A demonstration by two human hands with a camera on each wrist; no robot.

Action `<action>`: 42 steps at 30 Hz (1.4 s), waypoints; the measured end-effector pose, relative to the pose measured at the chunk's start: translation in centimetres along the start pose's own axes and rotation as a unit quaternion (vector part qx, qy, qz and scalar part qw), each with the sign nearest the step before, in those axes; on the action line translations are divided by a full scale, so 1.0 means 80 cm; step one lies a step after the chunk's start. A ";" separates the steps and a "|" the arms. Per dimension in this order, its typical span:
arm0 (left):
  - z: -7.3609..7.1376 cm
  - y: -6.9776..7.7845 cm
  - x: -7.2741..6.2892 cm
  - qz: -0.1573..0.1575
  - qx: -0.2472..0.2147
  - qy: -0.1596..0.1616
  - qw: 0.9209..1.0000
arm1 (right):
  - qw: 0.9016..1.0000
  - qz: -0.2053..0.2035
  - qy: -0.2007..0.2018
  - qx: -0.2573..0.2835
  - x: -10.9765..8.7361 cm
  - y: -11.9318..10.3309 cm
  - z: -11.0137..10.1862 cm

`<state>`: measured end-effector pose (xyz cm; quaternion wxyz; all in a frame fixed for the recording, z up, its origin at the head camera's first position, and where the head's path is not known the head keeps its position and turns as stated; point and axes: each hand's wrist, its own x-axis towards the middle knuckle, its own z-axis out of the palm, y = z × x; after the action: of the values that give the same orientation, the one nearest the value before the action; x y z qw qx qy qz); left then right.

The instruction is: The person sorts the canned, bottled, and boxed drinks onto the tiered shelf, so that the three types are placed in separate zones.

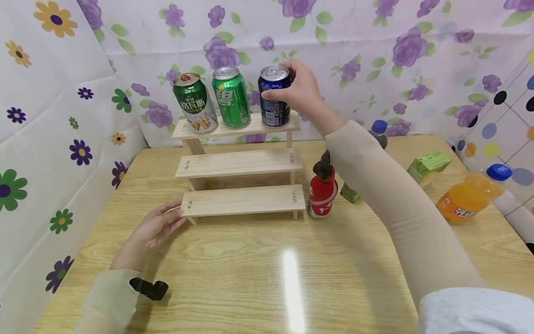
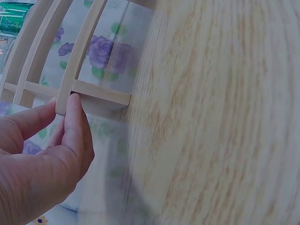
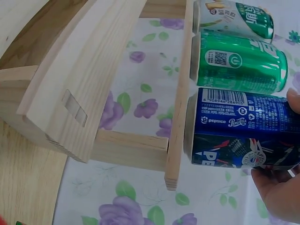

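Note:
A three-step wooden rack (image 1: pixel 242 200) stands on the table. On its top step are a dark green and white can (image 1: pixel 193 104), a bright green can (image 1: pixel 232 99) and a blue Pepsi can (image 1: pixel 274 99), in a row from left to right. My right hand (image 1: pixel 302 88) grips the Pepsi can near its top, thumb in front; in the right wrist view the Pepsi can (image 3: pixel 239 129) stands at the step's right part. My left hand (image 1: pixel 160 223) pinches the left end of the lowest step, as the left wrist view shows with thumb and fingers on the board (image 2: pixel 77 61).
Right of the rack stands a red bottle (image 1: pixel 322 195) with a dark top. Beyond my right arm are a green carton (image 1: pixel 429 164), an orange drink bottle (image 1: pixel 469 197) lying tilted, and a blue-capped bottle (image 1: pixel 379 132). Another green box (image 1: pixel 349 193) is partly hidden.

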<state>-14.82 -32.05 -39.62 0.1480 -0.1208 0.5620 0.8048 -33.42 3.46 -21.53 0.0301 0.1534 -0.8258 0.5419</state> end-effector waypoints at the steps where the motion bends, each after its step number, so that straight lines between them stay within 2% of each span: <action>1: 0.000 0.000 0.000 0.000 -0.002 0.001 1.000 | 1.000 0.001 0.001 0.001 0.000 0.000 0.000; 6: 0.001 0.001 0.001 -0.003 -0.009 0.006 1.000 | 1.000 0.014 0.001 0.001 0.001 -0.002 0.002; 15: 0.000 0.001 0.000 -0.005 -0.001 -0.002 1.000 | 0.999 0.034 -0.028 0.009 0.002 -0.001 0.000; 25: 0.001 0.002 -0.001 -0.005 0.011 -0.002 1.000 | 0.993 -0.010 -0.103 0.048 0.004 0.006 -0.017; 29: 0.001 -0.001 0.001 -0.007 0.008 -0.008 1.000 | 0.992 -0.018 -0.120 0.039 0.000 0.011 -0.025; 32: 0.000 -0.003 0.001 -0.007 0.010 -0.009 1.000 | 0.993 -0.016 -0.115 0.016 -0.004 0.012 -0.026; 38: -0.001 -0.003 0.000 0.000 0.042 -0.005 0.999 | 0.997 0.013 -0.074 -0.010 -0.009 0.002 -0.015; 42: 0.000 -0.001 -0.001 0.007 0.039 -0.005 0.999 | 0.998 0.023 -0.055 -0.021 -0.009 -0.007 -0.009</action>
<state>-14.69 -32.01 -39.67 0.1500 -0.1068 0.5929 0.7839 -32.63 4.05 -20.88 -0.0248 0.1636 -0.8408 0.5154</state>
